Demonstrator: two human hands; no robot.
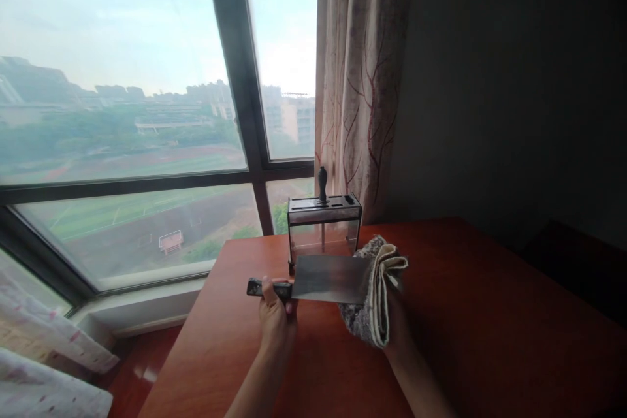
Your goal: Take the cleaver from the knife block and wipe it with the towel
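My left hand (272,317) is closed round the black handle of a cleaver (327,279), whose broad blade points to the right. A folded grey and cream cloth (379,294) wraps the far end of the blade, covering its tip. Behind that cloth is my right hand (396,317), mostly hidden, gripping the cloth against the blade. Just beyond the cleaver stands a knife block (324,209) with clear sides and a slotted top. One dark-handled tool (322,184) stands upright in a slot of it.
The reddish-brown table (235,326) spreads under both hands. A large window (127,137) fills the left, and a patterned curtain (362,78) hangs behind the knife block. A dark wall (514,91) rises at the right.
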